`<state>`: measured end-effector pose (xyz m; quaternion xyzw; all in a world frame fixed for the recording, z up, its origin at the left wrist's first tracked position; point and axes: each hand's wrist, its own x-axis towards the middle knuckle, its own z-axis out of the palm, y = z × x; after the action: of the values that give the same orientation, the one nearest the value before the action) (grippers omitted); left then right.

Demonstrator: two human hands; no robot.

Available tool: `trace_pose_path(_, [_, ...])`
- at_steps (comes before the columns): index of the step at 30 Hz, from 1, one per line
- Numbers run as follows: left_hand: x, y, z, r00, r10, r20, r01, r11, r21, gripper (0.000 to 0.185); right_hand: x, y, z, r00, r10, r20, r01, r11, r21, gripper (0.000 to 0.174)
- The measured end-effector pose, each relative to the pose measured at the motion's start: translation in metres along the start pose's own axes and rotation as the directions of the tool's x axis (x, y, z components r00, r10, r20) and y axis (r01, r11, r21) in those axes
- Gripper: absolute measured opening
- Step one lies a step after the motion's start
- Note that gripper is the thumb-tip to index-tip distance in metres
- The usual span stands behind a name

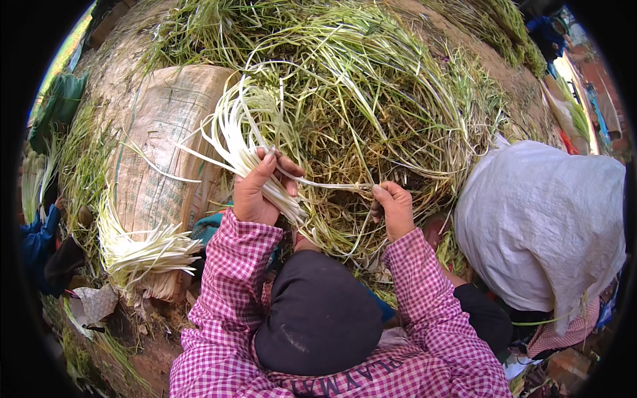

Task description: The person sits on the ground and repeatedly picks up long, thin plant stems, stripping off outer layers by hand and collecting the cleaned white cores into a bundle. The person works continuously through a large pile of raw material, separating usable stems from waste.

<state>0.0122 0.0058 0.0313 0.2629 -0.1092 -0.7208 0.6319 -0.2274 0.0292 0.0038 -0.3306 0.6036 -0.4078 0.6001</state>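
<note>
My left hand (pixel 264 186) is closed around a bundle of long white plant stalks (pixel 230 129), whose pale ends stick out below the palm. To its right, my right hand (pixel 390 206) pinches thin stalks (pixel 338 185) between thumb and fingers; they stretch across from near the left hand. Beneath and beyond both hands spreads a large heap of green and yellowed stalks and leaves (pixel 348 99). Left of me, another bunch of trimmed white stalks (pixel 149 248) lies on the near end of a printed woven sack (pixel 164 124). A few loose stalks lie higher on that sack.
A full white woven sack (pixel 537 224) stands close on the right. Other people are at the edges: a blue sleeve (pixel 42 239) at far left, a person in blue (pixel 545 37) at top right. A green bag (pixel 57 109) stands at upper left. My knee (pixel 318 313) is in front.
</note>
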Motion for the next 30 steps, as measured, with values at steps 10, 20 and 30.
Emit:
trace_pose_path(10, [-0.002, 0.003, 0.014, 0.997, -0.073, 0.04, 0.071, 0.996, 0.062, 0.015, -0.006, -0.057, 0.041, 0.636, -0.587, 0.5, 0.759, 0.362, -0.541, 0.063])
trace_pose_path(20, [0.012, 0.053, -0.011, 0.994, 0.071, -0.077, -0.059, 0.988, 0.144, 0.009, 0.001, 0.02, 0.01, 0.848, 0.081, 0.524, -0.153, 0.983, 0.096, 0.02])
trace_pose_path(30, [0.022, 0.061, -0.011, 0.988, 0.119, -0.1, -0.105, 0.986, 0.133, 0.016, 0.007, 0.059, -0.021, 0.95, 0.251, 0.183, 0.149, 0.149, -0.977, 0.025])
